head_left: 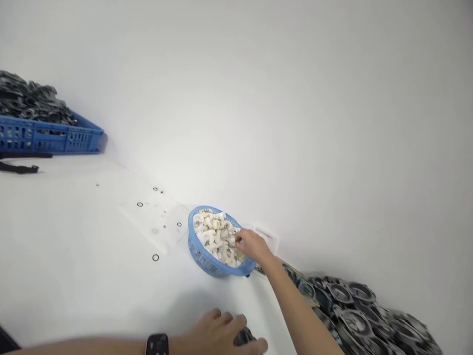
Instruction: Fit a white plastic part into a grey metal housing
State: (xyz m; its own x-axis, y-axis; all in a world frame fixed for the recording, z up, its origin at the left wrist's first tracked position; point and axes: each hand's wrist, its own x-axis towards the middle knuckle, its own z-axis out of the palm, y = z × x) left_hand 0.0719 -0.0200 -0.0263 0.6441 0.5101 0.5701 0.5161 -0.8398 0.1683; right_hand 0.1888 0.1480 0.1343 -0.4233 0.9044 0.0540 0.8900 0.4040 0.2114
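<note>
A round blue plastic basket (207,261) full of small white plastic parts (214,234) stands on the white table. My right hand (253,245) reaches over its right rim, fingertips pinched together at one of the white parts; the fingers partly cover it. At the bottom of the view, my left hand (218,333), with a watch (157,344) on the wrist, curls around a dark rounded part (243,337). Most of that part is hidden under the fingers and thumb.
Dark metal ring-shaped parts (354,320) are heaped at the lower right. A blue crate (51,138) of dark parts stands at the far left, a black strap-like item (18,168) in front. Several black O-rings (155,257) lie left of the basket. Behind it is a white tray (269,239).
</note>
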